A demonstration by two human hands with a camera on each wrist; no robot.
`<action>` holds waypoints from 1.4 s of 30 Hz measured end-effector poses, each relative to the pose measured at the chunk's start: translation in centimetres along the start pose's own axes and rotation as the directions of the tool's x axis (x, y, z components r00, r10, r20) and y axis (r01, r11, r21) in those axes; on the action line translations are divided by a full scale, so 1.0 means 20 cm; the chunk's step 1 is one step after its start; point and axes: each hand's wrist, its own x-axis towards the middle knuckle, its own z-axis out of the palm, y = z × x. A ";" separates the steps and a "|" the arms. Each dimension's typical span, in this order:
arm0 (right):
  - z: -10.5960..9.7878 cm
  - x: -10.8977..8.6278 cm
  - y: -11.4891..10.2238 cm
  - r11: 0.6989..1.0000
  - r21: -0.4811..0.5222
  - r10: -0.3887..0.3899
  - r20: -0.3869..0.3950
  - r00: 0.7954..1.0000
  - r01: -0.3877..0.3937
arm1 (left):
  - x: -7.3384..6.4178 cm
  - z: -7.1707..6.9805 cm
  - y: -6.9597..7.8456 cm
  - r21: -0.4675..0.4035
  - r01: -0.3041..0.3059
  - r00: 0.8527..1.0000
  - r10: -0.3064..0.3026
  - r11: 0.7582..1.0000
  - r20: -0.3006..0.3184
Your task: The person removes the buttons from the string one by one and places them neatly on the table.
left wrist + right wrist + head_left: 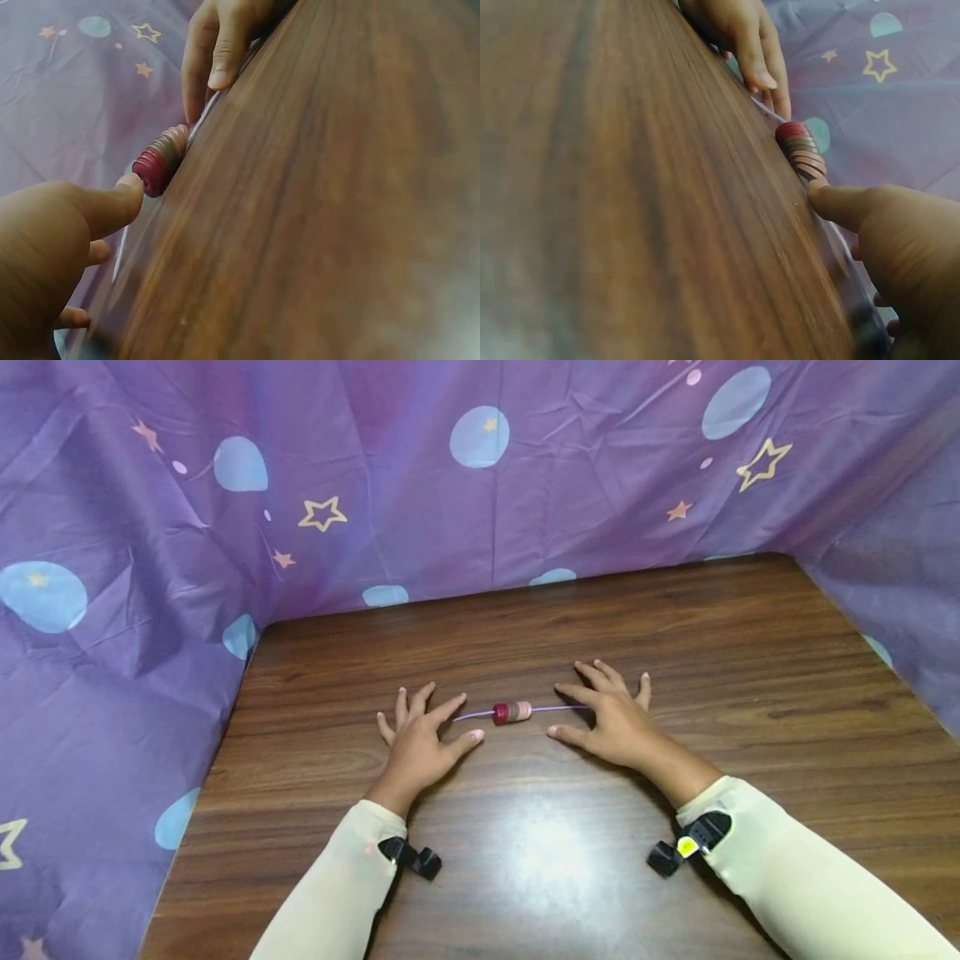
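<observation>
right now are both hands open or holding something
Left hand: open, fingers spread by one end of the cord, no grip visible.
Right hand: open, fingers spread by the other end, no grip visible.

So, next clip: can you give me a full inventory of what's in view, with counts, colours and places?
Beads: several, packed too tightly to count surely; dark red, brown and pink, on the string between the hands
String: one, as it appears; pale lilac, out both ends of the beads
Table: one, brown wood grain, under the beads and string
Cloth: purple with blue, yellow and orange print, behind the table and at its sides; number of pieces unclear
Sleeves: two, cream, on the forearms
Wrist cameras: two, black, one at each cuff
Left hand: one, at the dark red end, fingers spread
Right hand: one, at the pink end, fingers spread
</observation>
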 end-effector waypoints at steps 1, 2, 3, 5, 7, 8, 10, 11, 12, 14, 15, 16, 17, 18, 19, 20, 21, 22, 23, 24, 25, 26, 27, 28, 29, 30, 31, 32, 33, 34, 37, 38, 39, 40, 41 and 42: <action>0.01 0.00 0.00 1.000 0.001 -0.003 0.000 1.000 0.003 | 0.00 0.00 0.00 -0.001 -0.002 1.000 0.002 1.000 -0.001; 0.01 0.01 0.00 1.000 0.005 -0.005 0.000 1.000 0.005 | 0.01 0.00 0.00 -0.004 -0.003 1.000 0.003 1.000 -0.003; 0.01 0.01 -0.01 1.000 0.014 -0.008 -0.005 1.000 0.008 | 0.01 0.00 0.00 -0.005 -0.005 1.000 0.005 1.000 -0.003; 0.02 0.02 -0.01 0.999 0.037 -0.013 -0.020 1.000 0.013 | 0.01 0.01 0.00 -0.014 -0.008 1.000 0.008 1.000 -0.006; 0.02 0.03 -0.01 0.997 0.069 -0.021 -0.043 0.999 0.024 | 0.01 0.01 0.00 -0.021 -0.011 1.000 0.010 1.000 -0.013; 0.02 0.03 -0.01 0.996 0.086 -0.026 -0.054 0.998 0.031 | 0.01 0.01 0.01 -0.027 -0.011 1.000 0.011 1.000 -0.018; 0.02 0.05 -0.01 0.992 0.121 -0.031 -0.071 0.997 0.040 | 0.02 0.01 0.01 -0.038 -0.010 1.000 0.009 0.999 -0.027; 0.02 0.06 -0.01 0.990 0.132 -0.034 -0.072 0.997 0.043 | 0.02 0.01 0.01 -0.041 -0.009 1.000 0.008 0.999 -0.030; 0.02 0.07 -0.02 0.989 0.143 -0.037 -0.069 0.997 0.047 | 0.03 0.01 0.01 -0.045 -0.007 0.999 0.006 0.999 -0.033; 0.02 0.08 -0.03 0.986 0.162 -0.035 -0.056 0.998 0.044 | 0.04 0.02 0.01 -0.057 -0.002 0.999 0.001 0.998 -0.034; 0.02 0.09 -0.03 0.984 0.171 -0.032 -0.048 0.998 0.040 | 0.04 0.02 0.01 -0.062 -0.001 0.999 -0.001 0.998 -0.034; 0.01 0.09 -0.04 0.984 0.177 -0.030 -0.041 0.999 0.037 | 0.04 0.02 0.01 -0.067 0.001 0.999 -0.003 0.998 -0.032; 0.01 0.10 -0.04 0.983 0.181 -0.026 -0.032 0.999 0.031 | 0.05 0.02 0.01 -0.073 0.000 0.999 -0.002 0.997 -0.032; 0.00 0.10 -0.05 0.981 0.192 -0.020 -0.027 0.999 0.025 | 0.05 0.02 0.01 -0.081 -0.003 0.999 0.000 0.997 -0.033; 0.00 0.10 -0.05 0.980 0.199 -0.013 -0.022 1.000 0.017 | 0.05 0.03 0.02 -0.089 -0.005 0.999 0.002 0.996 -0.034; 0.00 0.11 -0.05 0.979 0.205 -0.005 -0.017 1.000 0.008 | 0.05 0.03 0.02 -0.098 -0.010 0.999 0.006 0.995 -0.037; 0.00 0.11 -0.06 0.977 0.212 0.004 -0.014 1.000 -0.001 | 0.06 0.03 0.02 -0.105 -0.016 0.999 0.012 0.994 -0.039; 0.00 0.11 -0.06 0.976 0.219 0.014 -0.010 1.000 -0.012 | 0.06 0.03 0.02 -0.111 -0.020 0.999 0.016 0.994 -0.041; 0.00 0.12 -0.06 0.974 0.225 0.025 -0.007 1.000 -0.023 | 0.07 0.03 0.03 -0.116 -0.025 0.999 0.020 0.993 -0.044; 0.00 0.12 -0.06 0.972 0.232 0.036 -0.005 0.999 -0.034 | 0.07 0.03 0.03 -0.120 -0.029 0.999 0.024 0.992 -0.044; 0.00 0.13 -0.07 0.971 0.236 0.046 -0.002 0.999 -0.044 | 0.08 0.03 0.03 -0.123 -0.031 0.999 0.026 0.992 -0.043; 0.00 0.13 -0.07 0.969 0.240 0.055 0.000 0.998 -0.054 | 0.08 0.03 0.03 -0.126 -0.032 0.999 0.026 0.992 -0.042; 0.00 0.13 -0.08 0.968 0.242 0.064 0.002 0.998 -0.062 | 0.09 0.04 0.04 -0.125 -0.030 0.999 0.026 0.992 -0.040; 0.00 0.13 -0.08 0.967 0.244 0.069 0.006 0.998 -0.069 | 0.09 0.04 0.04 -0.126 -0.026 0.999 0.021 0.992 -0.035; 0.00 0.14 -0.08 0.966 0.247 0.075 0.009 0.997 -0.075 | 0.10 0.04 0.04 -0.126 -0.020 0.999 0.016 0.992 -0.030; 0.00 0.13 -0.09 0.965 0.249 0.080 0.012 0.997 -0.080 | 0.10 0.04 0.05 -0.126 -0.013 1.000 0.010 0.992 -0.025; 0.00 0.13 -0.09 0.965 0.249 0.082 0.015 0.996 -0.084 | 0.10 0.04 0.05 -0.126 -0.004 1.000 0.002 0.992 -0.021; 0.00 0.13 -0.09 0.964 0.250 0.086 0.017 0.996 -0.088 | 0.11 0.04 0.06 -0.126 0.005 1.000 -0.008 0.992 -0.018; 0.00 0.13 -0.09 0.964 0.250 0.089 0.020 0.996 -0.091 | 0.11 0.04 0.06 -0.125 0.015 1.000 -0.017 0.992 -0.016; 0.00 0.13 -0.09 0.963 0.253 0.092 0.021 0.996 -0.094 | 0.11 0.04 0.06 -0.125 0.024 1.000 -0.026 0.992 -0.015; 0.00 0.14 -0.10 0.959 0.264 0.099 0.021 0.995 -0.101 | 0.12 0.04 0.07 -0.118 0.045 0.999 -0.048 0.992 -0.018; 0.00 0.14 -0.10 0.957 0.269 0.103 0.021 0.994 -0.105 | 0.12 0.04 0.07 -0.115 0.050 0.998 -0.053 0.992 -0.020; 0.01 0.14 -0.11 0.956 0.273 0.106 0.021 0.994 -0.108 | 0.12 0.05 0.08 -0.114 0.054 0.998 -0.057 0.992 -0.021; 0.01 0.14 -0.11 0.955 0.275 0.109 0.018 0.994 -0.110 | 0.12 0.05 0.08 -0.112 0.057 0.998 -0.060 0.992 -0.024; 0.01 0.14 -0.11 0.954 0.276 0.112 0.017 0.994 -0.113 | 0.12 0.05 0.08 -0.112 0.058 0.998 -0.061 0.992 -0.026; 0.01 0.14 -0.12 0.954 0.278 0.115 0.014 0.993 -0.115 | 0.12 0.05 0.08 -0.114 0.057 0.998 -0.061 0.992 -0.031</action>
